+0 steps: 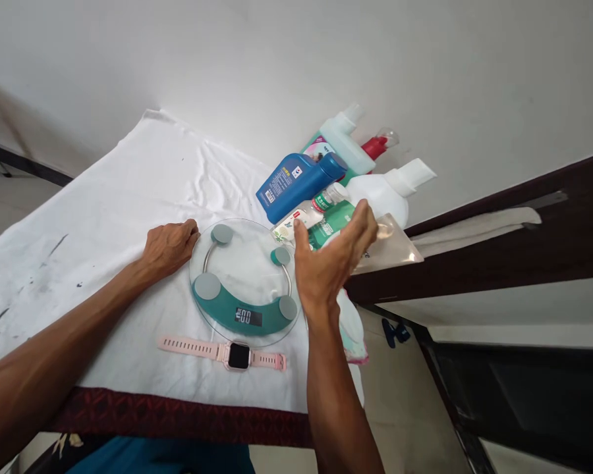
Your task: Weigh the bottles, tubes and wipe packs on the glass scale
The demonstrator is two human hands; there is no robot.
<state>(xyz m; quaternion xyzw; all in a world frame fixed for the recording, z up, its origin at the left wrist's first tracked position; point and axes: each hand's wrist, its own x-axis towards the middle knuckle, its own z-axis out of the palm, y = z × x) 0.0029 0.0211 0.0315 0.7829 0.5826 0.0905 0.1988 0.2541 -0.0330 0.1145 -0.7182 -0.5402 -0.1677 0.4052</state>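
Observation:
A round glass bathroom scale (244,316) with a green curved band and grey pads lies on the white cloth, its display lit with zeros. My left hand (170,245) rests on the cloth at the scale's left edge, fingers curled in and no object showing in them. On the other side, my right hand (333,263) is raised beside the scale's right edge, thumb spread away from the fingers. Just beyond it lie a small clear-capped bottle (330,196), a green-labelled pack (333,220) and a blue bottle (296,187). A pink smartwatch (238,356) lies flat in front of the scale.
Behind the blue bottle lean a pale green jug (346,148), a red-topped bottle (375,146) and a white bottle (383,197). The cloth (109,197) covers the table against a wall. Dark slippers (395,332) lie on the floor at right, below a dark wooden edge (474,263).

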